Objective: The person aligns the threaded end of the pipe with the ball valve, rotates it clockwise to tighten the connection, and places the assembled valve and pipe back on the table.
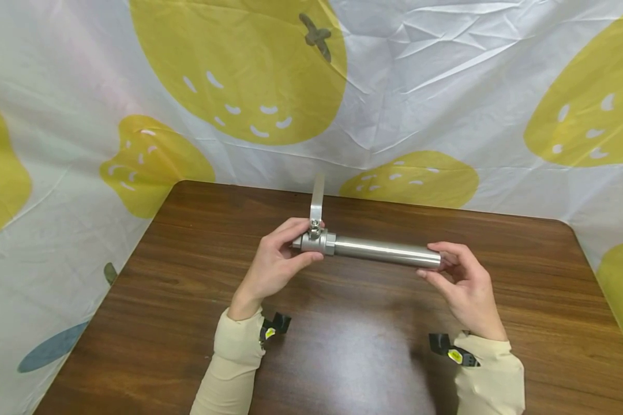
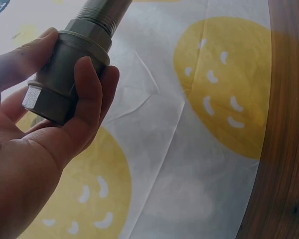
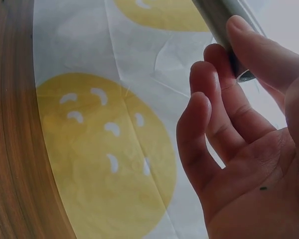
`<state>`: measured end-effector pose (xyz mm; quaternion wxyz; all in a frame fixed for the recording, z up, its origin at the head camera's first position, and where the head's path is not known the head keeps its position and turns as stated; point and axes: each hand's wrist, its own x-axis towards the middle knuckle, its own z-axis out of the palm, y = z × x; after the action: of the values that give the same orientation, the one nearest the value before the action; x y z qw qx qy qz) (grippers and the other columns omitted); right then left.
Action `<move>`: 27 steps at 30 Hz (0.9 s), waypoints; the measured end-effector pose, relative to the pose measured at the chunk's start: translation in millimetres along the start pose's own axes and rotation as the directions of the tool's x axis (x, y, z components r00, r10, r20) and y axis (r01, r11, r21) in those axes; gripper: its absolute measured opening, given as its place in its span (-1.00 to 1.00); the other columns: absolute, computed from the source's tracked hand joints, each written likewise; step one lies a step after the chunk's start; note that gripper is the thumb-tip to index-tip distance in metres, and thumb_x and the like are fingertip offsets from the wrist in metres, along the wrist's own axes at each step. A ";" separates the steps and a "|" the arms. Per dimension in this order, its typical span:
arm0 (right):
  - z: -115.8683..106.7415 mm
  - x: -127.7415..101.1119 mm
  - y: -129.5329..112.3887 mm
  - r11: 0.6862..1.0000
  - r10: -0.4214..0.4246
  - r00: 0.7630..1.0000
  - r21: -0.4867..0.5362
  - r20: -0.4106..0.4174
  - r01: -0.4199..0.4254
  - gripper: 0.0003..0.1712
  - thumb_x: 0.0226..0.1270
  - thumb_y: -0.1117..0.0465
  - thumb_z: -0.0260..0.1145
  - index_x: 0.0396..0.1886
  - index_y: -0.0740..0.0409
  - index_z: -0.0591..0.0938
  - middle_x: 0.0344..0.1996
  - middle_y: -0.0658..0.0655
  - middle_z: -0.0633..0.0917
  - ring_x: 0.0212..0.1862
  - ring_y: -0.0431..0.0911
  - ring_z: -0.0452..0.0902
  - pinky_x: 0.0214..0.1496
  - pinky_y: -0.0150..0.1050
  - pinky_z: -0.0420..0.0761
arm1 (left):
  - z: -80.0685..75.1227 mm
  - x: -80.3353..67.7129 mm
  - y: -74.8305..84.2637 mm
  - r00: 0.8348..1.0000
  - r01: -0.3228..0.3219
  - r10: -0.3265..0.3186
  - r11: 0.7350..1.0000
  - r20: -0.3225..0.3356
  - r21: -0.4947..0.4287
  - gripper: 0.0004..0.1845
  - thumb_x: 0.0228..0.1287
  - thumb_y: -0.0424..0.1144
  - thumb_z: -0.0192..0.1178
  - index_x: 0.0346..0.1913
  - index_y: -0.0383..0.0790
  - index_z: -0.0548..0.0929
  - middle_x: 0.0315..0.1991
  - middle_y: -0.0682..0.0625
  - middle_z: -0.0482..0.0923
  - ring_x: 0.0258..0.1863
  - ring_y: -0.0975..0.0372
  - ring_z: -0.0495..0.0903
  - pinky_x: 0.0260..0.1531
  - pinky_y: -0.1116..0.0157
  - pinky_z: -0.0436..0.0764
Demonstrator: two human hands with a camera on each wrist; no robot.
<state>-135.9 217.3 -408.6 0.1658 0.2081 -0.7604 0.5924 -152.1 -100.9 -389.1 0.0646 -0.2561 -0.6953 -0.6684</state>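
A steel ball valve (image 1: 314, 242) with a flat lever handle (image 1: 317, 199) is joined to a smooth metal pipe (image 1: 386, 252), and the two hands hold the assembly level over the table. My left hand (image 1: 279, 259) grips the valve body, thumb on the near side and fingers behind it. In the left wrist view, threads show where the pipe meets the hex end of the valve (image 2: 65, 74). At the pipe's other end, my right hand (image 1: 467, 285) pinches the tube between thumb and fingers. The right wrist view shows the pipe's open end (image 3: 246, 75) by the fingers, with the other fingers loosely curled.
A brown wood-grain table (image 1: 187, 346) lies below the hands. White cloth with yellow fruit prints (image 1: 239, 69) hangs behind the table and along its sides. Each beige sleeve carries a black wrist strap, one at the left (image 1: 270, 331) and one at the right (image 1: 459, 354).
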 end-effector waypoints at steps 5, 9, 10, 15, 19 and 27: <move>-0.5 0.5 -1.4 0.996 -0.010 1.000 -0.094 -0.008 0.009 -0.40 -0.14 0.74 0.39 0.00 0.46 0.52 -0.31 -0.25 0.64 -0.30 -0.36 0.54 -0.30 -0.58 0.59 | -0.3 0.0 -0.7 1.000 -0.011 0.011 1.000 0.002 0.003 -0.45 0.02 -0.62 0.34 0.15 -0.54 0.51 0.10 -0.32 0.49 0.00 0.25 0.53 -0.03 0.41 0.62; -0.4 0.4 -2.6 0.994 -0.026 1.000 -0.103 -0.010 0.025 -0.39 -0.15 0.72 0.40 0.01 0.45 0.53 -0.26 -0.21 0.62 -0.29 -0.35 0.54 -0.28 -0.59 0.58 | -0.3 -0.1 -1.3 1.000 -0.009 0.009 1.000 0.001 0.004 -0.46 0.03 -0.61 0.33 0.15 -0.54 0.51 0.10 -0.32 0.49 -0.01 0.27 0.53 -0.03 0.43 0.62; -0.4 0.3 -2.8 0.994 -0.027 1.000 -0.102 -0.010 0.026 -0.39 -0.15 0.72 0.40 0.01 0.45 0.53 -0.24 -0.19 0.61 -0.29 -0.34 0.54 -0.27 -0.59 0.58 | -0.4 -0.2 -1.5 1.000 -0.008 0.008 1.000 0.001 0.006 -0.46 0.03 -0.61 0.33 0.15 -0.54 0.51 0.10 -0.32 0.49 -0.01 0.27 0.53 -0.03 0.43 0.62; 0.0 0.0 -1.9 0.996 -0.021 1.000 -0.089 -0.014 0.020 -0.39 -0.16 0.73 0.40 0.00 0.45 0.54 -0.19 -0.17 0.61 -0.28 -0.31 0.51 -0.23 -0.58 0.58 | -1.0 -1.1 -2.3 1.000 0.005 -0.005 1.000 0.001 0.005 -0.46 0.03 -0.62 0.33 0.16 -0.52 0.51 0.11 -0.31 0.50 -0.01 0.26 0.53 -0.04 0.44 0.62; 0.7 1.1 0.2 0.998 -0.055 0.998 -0.043 -0.020 0.054 -0.39 -0.20 0.77 0.39 -0.03 0.48 0.54 -0.15 -0.09 0.61 -0.28 -0.28 0.48 -0.20 -0.55 0.56 | -0.9 -1.2 -2.1 1.000 0.004 -0.004 1.000 0.001 0.005 -0.46 0.04 -0.61 0.33 0.16 -0.52 0.51 0.11 -0.31 0.50 -0.01 0.24 0.53 -0.04 0.42 0.63; 0.6 3.0 -0.2 0.997 -0.071 0.997 0.016 -0.023 0.072 -0.41 -0.16 0.75 0.38 -0.01 0.50 0.54 -0.10 0.03 0.61 -0.25 -0.24 0.48 -0.17 -0.53 0.55 | -0.9 -0.4 -2.3 1.000 -0.008 0.008 1.000 0.003 0.006 -0.46 0.04 -0.58 0.34 0.16 -0.52 0.51 0.10 -0.31 0.50 -0.02 0.25 0.53 -0.05 0.42 0.63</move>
<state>-138.4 216.3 -407.1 0.1934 0.2301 -0.7455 0.5948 -153.1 -101.8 -391.2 0.0672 -0.2595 -0.6963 -0.6658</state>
